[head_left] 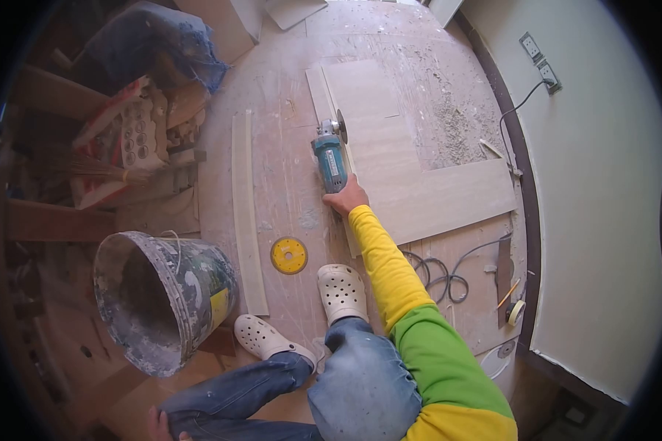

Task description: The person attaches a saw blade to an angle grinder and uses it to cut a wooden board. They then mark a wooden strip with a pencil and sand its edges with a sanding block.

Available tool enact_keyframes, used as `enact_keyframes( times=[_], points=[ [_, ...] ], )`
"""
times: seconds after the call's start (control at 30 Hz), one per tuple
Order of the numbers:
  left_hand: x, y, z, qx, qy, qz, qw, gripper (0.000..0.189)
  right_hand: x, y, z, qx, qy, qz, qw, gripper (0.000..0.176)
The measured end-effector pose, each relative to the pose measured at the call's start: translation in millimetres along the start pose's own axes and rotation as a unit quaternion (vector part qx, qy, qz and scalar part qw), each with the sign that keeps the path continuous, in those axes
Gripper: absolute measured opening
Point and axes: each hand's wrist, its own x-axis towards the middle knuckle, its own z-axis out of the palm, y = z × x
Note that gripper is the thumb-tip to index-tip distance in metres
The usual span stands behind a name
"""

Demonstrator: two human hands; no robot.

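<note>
My right hand (348, 197), at the end of a yellow and green sleeve, is closed around the rear body of a teal angle grinder (332, 163). The grinder's dark disc (342, 126) stands on edge along the left side of a large beige tile (412, 184). A narrow strip lies along that tile edge. At the bottom left, my left hand (159, 425) rests by my jeans-covered leg, only partly in view; what its fingers do is unclear. A yellow disc (289, 255) lies flat on the floor near my shoes.
A dirty bucket (221, 283) lies tipped at the left, near a long narrow tile strip (247, 213). Grey cable (449, 278) coils on the right. A torn carton (136, 136) sits upper left; a plug is in the wall socket (548, 73). Tape (517, 312) lies by the wall.
</note>
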Motion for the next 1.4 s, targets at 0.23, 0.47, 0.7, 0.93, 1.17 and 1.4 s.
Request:
enact_keyframes(
  times=[0.23, 0.47, 0.7, 0.93, 1.17, 1.4],
  points=[
    [0, 1, -1, 0.012, -0.007, -0.007, 1.0, 0.051, 27, -20, -6, -0.009, -0.004, 0.003, 1.0, 0.086],
    [-3, 1, -1, 0.002, 0.002, -0.01, 1.0, 0.051, 11, -8, -1, -0.009, 0.003, -0.002, 1.0, 0.086],
    [-9, -3, -1, -0.007, 0.014, -0.005, 1.0, 0.052, -45, 32, 10, 0.003, -0.003, 0.002, 1.0, 0.087],
    [-2, -2, -1, -0.018, 0.018, -0.001, 1.0, 0.054, -58, 37, 10, 0.005, -0.007, 0.008, 1.0, 0.086],
    [6, 2, -1, -0.011, 0.012, -0.002, 1.0, 0.055, -10, 11, 4, 0.007, 0.003, -0.007, 1.0, 0.087],
    [-18, -20, 12, -0.064, 0.006, -0.077, 0.995, 0.059, 24, -17, -3, -0.011, 0.003, -0.001, 1.0, 0.085]
  ],
)
